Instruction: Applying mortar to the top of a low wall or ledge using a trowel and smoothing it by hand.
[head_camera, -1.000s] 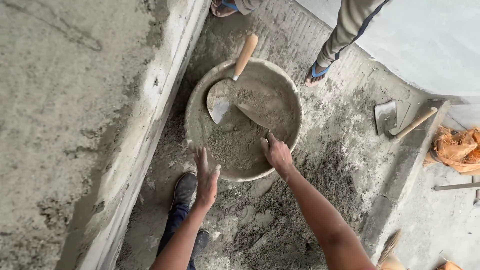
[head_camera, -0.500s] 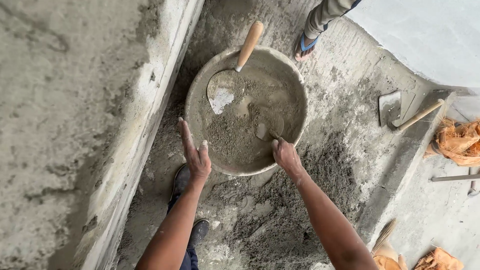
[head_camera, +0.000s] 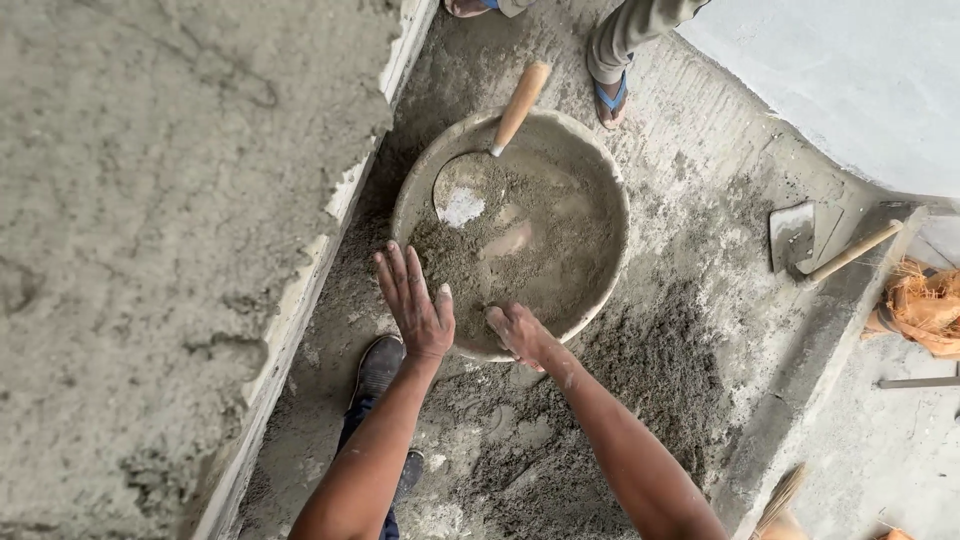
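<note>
Under my right hand (head_camera: 517, 333) the mortar (head_camera: 520, 250) in the pan (head_camera: 610, 190) is grey, grainy and wet-matt. Beyond my fingertips lies a trowel (head_camera: 480, 175), dull metal smeared with cement, its wooden handle smooth and pale. My left hand (head_camera: 418, 305) is dusted with cement. The floor (head_camera: 690, 250) around is rough concrete.

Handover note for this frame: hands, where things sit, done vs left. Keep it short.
Left hand: open, fingers spread, above the near rim of the round pan, holding nothing.
Right hand: closed at the pan's near inner edge, fingers in the mortar; what it grips is hidden.
Trowel: lying in the pan, wooden handle over the far rim.
Done: pan holds wet grey mortar.
Left: mortar is all in the pan; loose mix on the floor beside it.
</note>
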